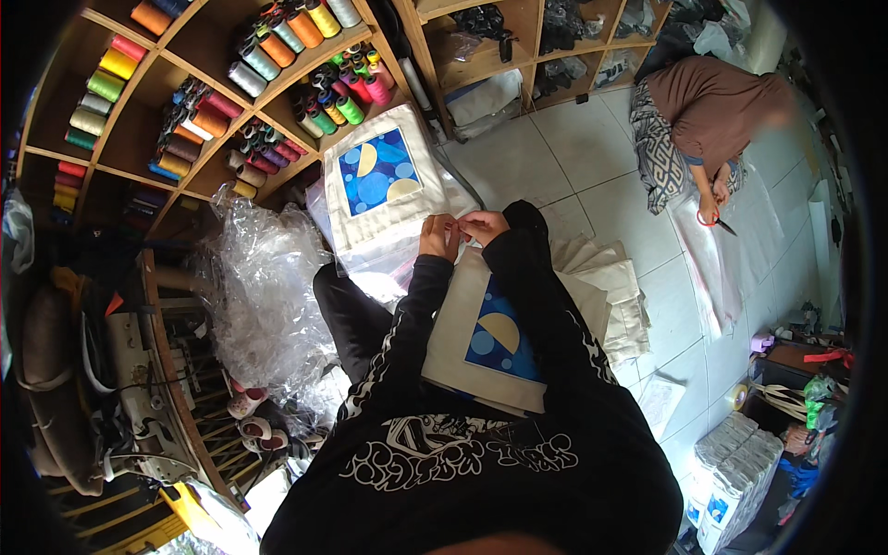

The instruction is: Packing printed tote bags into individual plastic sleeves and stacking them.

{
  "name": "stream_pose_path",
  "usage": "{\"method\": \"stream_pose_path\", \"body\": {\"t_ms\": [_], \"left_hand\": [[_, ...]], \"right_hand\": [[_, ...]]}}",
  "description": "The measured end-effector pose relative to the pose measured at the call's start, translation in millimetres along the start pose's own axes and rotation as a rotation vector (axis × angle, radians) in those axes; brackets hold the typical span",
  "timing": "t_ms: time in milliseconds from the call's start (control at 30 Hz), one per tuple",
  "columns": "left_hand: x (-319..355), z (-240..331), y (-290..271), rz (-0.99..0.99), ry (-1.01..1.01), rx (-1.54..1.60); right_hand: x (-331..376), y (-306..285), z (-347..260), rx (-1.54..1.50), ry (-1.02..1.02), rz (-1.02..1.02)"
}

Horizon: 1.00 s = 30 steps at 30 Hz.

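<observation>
Tiled floor (pixel 638 225) and thread rack (pixel 317 67) beyond, left hand (pixel 438 237) and right hand (pixel 485 226) — grasp unclear — meet between printed canvas pieces (pixel 379 176).

The person's left hand (pixel 438 237) and right hand (pixel 483 225) meet fingertip to fingertip; anything between them is too small to tell. A cream cloth (pixel 446 347) with a blue patterned panel lies on the lap. Ahead stands a cream cloth pile (pixel 427 196), with crumpled plastic (pixel 268 296) to its left. At upper right, a co-worker (pixel 708 106) holds scissors (pixel 709 215) over clear sheeting (pixel 717 277).
</observation>
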State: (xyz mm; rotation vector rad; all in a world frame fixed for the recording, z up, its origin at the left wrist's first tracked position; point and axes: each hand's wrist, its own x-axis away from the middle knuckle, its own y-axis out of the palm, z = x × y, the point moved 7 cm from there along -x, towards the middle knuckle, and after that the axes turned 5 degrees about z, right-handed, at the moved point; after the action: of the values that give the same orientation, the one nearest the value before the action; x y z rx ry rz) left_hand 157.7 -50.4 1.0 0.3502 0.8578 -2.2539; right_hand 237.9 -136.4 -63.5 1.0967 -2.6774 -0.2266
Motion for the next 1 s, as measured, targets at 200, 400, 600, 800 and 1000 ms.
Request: {"method": "stream_pose_path", "body": {"t_ms": [200, 400, 600, 800, 1000], "left_hand": [[-1, 4, -3, -0.004, 0.022, -0.013], [-3, 8, -2, 0.018, 0.070, -0.042], [-2, 6, -4, 0.036, 0.064, -0.016], [-2, 5, -9, 0.050, -0.082, 0.020], [-6, 8, -7, -0.006, -0.039, 0.024]], "right_hand": [[0, 1, -4, 0.019, -0.012, -0.019], [1, 1, -7, -0.008, -0.027, 0.021], [0, 1, -7, -0.102, -0.020, 0.015], [-2, 2, -6, -0.087, -0.041, -0.018], [-4, 2, -2, -0.051, -0.044, -0.056]]}}
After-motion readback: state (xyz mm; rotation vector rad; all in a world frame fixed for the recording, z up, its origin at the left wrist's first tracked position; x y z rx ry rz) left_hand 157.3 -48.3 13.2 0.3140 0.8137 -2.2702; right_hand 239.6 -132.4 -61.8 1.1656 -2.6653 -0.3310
